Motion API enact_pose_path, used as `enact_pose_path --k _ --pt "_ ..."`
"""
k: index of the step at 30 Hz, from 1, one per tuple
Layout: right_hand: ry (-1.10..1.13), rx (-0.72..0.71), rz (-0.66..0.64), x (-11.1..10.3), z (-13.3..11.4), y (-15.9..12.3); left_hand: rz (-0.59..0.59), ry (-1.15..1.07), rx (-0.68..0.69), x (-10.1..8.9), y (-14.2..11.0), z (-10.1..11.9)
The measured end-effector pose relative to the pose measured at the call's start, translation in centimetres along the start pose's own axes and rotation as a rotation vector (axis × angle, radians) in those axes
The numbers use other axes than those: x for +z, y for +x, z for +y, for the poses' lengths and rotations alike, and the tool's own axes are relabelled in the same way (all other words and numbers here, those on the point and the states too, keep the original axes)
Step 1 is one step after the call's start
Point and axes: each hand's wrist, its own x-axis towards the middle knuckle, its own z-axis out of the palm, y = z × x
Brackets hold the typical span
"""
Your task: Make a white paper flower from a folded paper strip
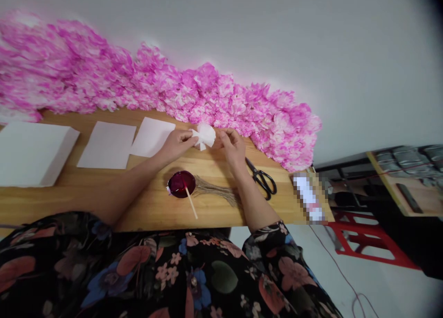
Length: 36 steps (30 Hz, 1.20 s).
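Note:
My left hand (177, 142) pinches a bunched white paper flower (206, 135) at its gathered left end, above the wooden table (214, 165). Just right of the flower, my right hand (234, 147) has its thumb and fingers closed together; whatever they grip is too small to make out. Below the hands sits a small bowl of dark magenta liquid (177, 184) with a pale wooden stick (191, 202) leaning out of it. A bundle of brown strings (216, 190) lies beside the bowl, partly under my right forearm. Black-handled scissors (265, 179) rest to the right.
Pink-and-white paper flowers (207, 92) are heaped along the wall. At left are a thick stack of white paper (31, 154) and two thinner piles (108, 145). A blurred phone-like object (309, 198) lies at the right edge. A red stool (372, 244) stands beyond.

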Motion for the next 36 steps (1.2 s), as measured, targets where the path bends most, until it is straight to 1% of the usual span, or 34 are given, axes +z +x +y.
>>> enact_pose_path --k 3,6,9,12,14,16,19,22,25,29,31,34,36 --pt "-0.012 -0.018 -0.065 -0.2 -0.5 -0.1 -0.011 0.000 0.003 0.0 -0.1 0.2" --pt "-0.063 -0.021 -0.139 -0.1 -1.2 -0.5 -0.032 0.013 0.042 0.0 -0.2 0.4" --pt "-0.069 -0.015 -0.184 0.1 -1.5 -0.6 -0.041 0.099 0.127 0.1 -0.3 0.4" --pt "-0.061 0.000 -0.238 0.2 -1.1 -0.6 -0.079 0.208 0.233 0.3 -0.3 0.3" --pt "-0.052 0.005 -0.235 0.2 -0.7 -0.4 -0.107 0.263 0.288 0.3 -0.3 0.4" --pt "-0.036 -0.004 -0.183 0.1 -0.2 -0.3 -0.112 0.299 0.309 0.3 -0.3 0.7" --pt "-0.001 -0.016 -0.116 0.1 0.0 -0.2 -0.083 0.316 0.256 0.0 -0.5 1.3" --pt "0.000 -0.012 -0.110 0.4 -0.3 -0.5 -0.042 0.288 0.184 -0.2 -0.7 1.6" --pt "-0.041 -0.044 -0.132 1.0 -0.7 -1.0 0.029 0.246 0.127 -0.1 -0.8 1.2" --pt "-0.007 -0.092 -0.197 1.4 -0.7 -1.4 0.100 0.170 0.031 0.2 -0.5 0.5" --pt "0.012 -0.070 -0.213 1.4 -0.5 -1.4 0.104 0.146 0.011 0.2 -0.4 0.3" --pt "0.058 0.030 -0.228 1.2 -0.3 -1.1 0.098 0.097 0.000 0.0 -0.4 0.5" --pt "0.093 0.069 -0.232 1.1 -0.2 -1.0 0.093 0.091 0.006 0.0 -0.4 0.7"
